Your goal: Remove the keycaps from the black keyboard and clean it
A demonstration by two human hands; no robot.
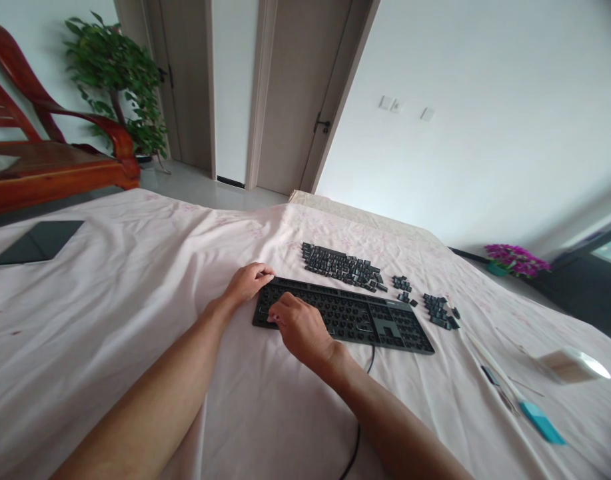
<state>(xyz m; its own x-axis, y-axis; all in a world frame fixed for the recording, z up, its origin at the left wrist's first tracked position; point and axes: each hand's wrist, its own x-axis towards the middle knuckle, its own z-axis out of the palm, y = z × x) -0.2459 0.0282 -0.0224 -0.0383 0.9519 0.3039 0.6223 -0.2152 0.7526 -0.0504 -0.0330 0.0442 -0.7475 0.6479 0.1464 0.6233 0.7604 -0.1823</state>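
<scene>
Fingers of both hands curl on the keyboard (355, 319); keycaps (341, 263) lie loose beside it

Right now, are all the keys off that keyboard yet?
It looks mostly stripped. Done: rows of keycaps lie on the sheet beyond the keyboard, with smaller clusters to the right. In hand: the left hand rests at the keyboard's top-left corner while the right hand works over its left end. Left: whether any keys remain under the right hand is hidden.
</scene>
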